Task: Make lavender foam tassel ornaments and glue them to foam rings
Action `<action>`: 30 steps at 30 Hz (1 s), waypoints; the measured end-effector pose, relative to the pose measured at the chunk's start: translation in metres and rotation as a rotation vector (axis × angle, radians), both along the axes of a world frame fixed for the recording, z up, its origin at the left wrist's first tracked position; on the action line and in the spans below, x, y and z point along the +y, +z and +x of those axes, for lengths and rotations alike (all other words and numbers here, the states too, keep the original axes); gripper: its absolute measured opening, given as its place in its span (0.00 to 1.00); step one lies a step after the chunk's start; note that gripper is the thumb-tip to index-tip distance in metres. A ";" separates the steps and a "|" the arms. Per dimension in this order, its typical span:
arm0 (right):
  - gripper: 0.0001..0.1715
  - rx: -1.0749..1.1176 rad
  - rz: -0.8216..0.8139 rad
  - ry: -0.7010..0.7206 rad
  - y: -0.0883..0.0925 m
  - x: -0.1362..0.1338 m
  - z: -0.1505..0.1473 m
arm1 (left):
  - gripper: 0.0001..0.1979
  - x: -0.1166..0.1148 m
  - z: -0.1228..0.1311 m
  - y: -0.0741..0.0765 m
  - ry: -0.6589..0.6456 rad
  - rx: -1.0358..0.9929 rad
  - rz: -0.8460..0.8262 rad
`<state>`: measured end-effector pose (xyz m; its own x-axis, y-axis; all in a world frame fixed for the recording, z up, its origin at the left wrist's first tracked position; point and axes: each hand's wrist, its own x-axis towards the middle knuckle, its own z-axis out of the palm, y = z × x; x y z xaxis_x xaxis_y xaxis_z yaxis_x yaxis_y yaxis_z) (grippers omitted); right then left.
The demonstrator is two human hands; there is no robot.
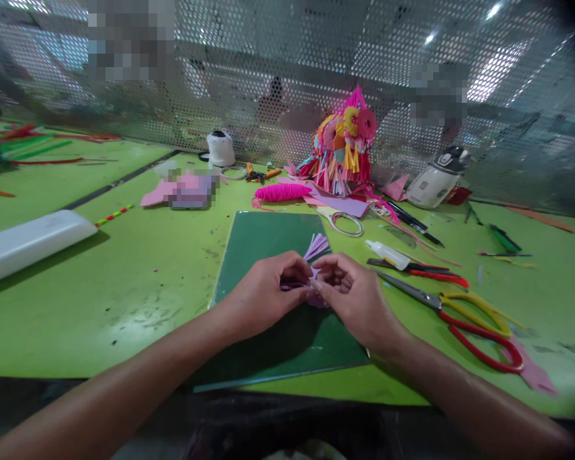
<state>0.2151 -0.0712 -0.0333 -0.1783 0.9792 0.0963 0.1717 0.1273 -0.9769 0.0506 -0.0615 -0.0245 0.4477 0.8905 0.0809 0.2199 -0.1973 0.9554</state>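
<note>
Both hands meet over a dark green board (268,249) lying on the light green table. My left hand (273,287) is closed, thumb and fingers pinching a small purple paper piece (316,246) with a fringed end that fans out beyond the fingertips. My right hand (352,294) is closed on the same piece from the right, its thumb and index finger touching the left fingertips. Part of the paper shows under the fingers; its middle is hidden between them.
Large scissors (431,300) with red and yellow handles lie right of the board, near a white glue tube (388,254). Behind are pink yarn (282,192) and a colourful fringed paper figure (347,150). A long white object (33,243) lies left.
</note>
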 end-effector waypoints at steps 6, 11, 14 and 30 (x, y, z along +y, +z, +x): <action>0.09 -0.036 -0.103 0.037 0.004 0.003 0.000 | 0.05 -0.001 0.000 -0.004 0.077 0.150 0.136; 0.10 -0.017 -0.045 0.003 0.008 0.006 0.012 | 0.06 -0.001 -0.001 -0.007 0.091 0.175 0.214; 0.10 -0.087 -0.020 0.081 0.009 0.003 0.017 | 0.08 -0.002 -0.001 -0.006 0.080 0.170 0.263; 0.04 -0.320 0.328 0.125 -0.001 0.001 0.018 | 0.05 -0.006 -0.001 -0.004 0.126 0.207 0.343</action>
